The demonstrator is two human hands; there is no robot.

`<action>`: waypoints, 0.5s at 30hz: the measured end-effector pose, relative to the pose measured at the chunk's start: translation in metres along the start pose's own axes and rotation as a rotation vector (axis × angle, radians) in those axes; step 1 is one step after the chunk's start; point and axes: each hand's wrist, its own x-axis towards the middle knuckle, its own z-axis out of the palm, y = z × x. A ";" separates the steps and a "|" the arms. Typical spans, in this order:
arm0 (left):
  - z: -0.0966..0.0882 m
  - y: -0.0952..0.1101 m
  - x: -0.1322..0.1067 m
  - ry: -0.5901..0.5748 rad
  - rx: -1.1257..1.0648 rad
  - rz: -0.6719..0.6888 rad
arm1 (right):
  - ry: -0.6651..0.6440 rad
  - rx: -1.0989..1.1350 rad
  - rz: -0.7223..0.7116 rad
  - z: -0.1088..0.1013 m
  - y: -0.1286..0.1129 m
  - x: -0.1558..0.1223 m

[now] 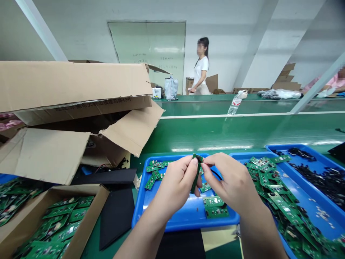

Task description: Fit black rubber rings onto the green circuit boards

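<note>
At centre, left hand is pinching a board; right hand, its grip indiscernible, is apparently working the top end; next move is seemingly needing steadiness.

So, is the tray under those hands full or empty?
Neither, just partly filled: the tray holds some green boards, with bare blue bottom showing between them.

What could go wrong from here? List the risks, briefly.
1. The narrow green circuit board is gripped by the left hand above the shallow blue plastic tray; a slip could drop it onto the flat green circuit boards lying there.
2. The thin black cable curves out by the right hand and might get tugged.
3. The heaped green circuit boards to the right overlap untidily; a bump might make some slide.
</note>
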 end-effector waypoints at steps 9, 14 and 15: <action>-0.001 0.002 0.001 -0.031 -0.003 0.018 | 0.035 -0.024 0.061 -0.002 0.005 -0.001; -0.003 0.001 -0.001 -0.055 0.005 0.048 | 0.048 0.054 0.076 -0.002 0.006 -0.001; -0.003 0.001 -0.002 -0.054 0.010 0.057 | 0.055 0.068 0.085 -0.002 0.007 -0.001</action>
